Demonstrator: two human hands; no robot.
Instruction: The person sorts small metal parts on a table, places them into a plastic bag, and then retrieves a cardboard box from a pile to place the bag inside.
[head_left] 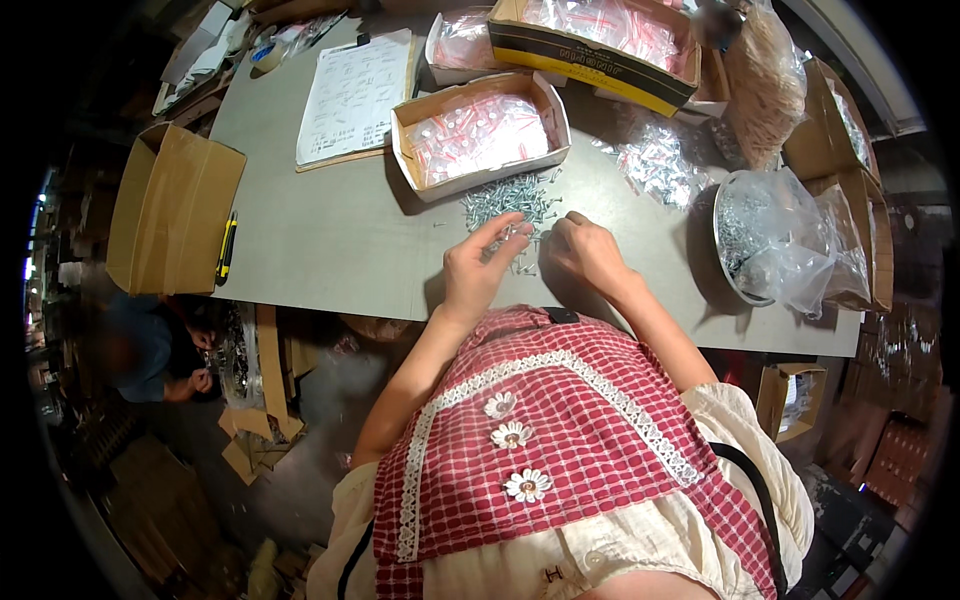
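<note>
A loose heap of small silver screws (505,200) lies on the grey table (330,240) in front of me. My left hand (475,268) is at the near edge of the heap, its thumb and fingers curved toward each other. Something small and shiny shows between them, too blurred to name. Just right of the heap, my right hand (592,252) is closed with its fingertips turned down; what they hold, if anything, is hidden. Behind the heap stands an open white-rimmed carton (408,170) of small clear bags with red stripes.
A clipboard with a written sheet (350,95) lies far left, near an empty brown box (180,215) and a yellow-black cutter (227,248). A black-yellow box (600,68) stands behind. To the right are filled small bags (655,160) and a metal bowl (722,240). Another person (150,350) works lower left.
</note>
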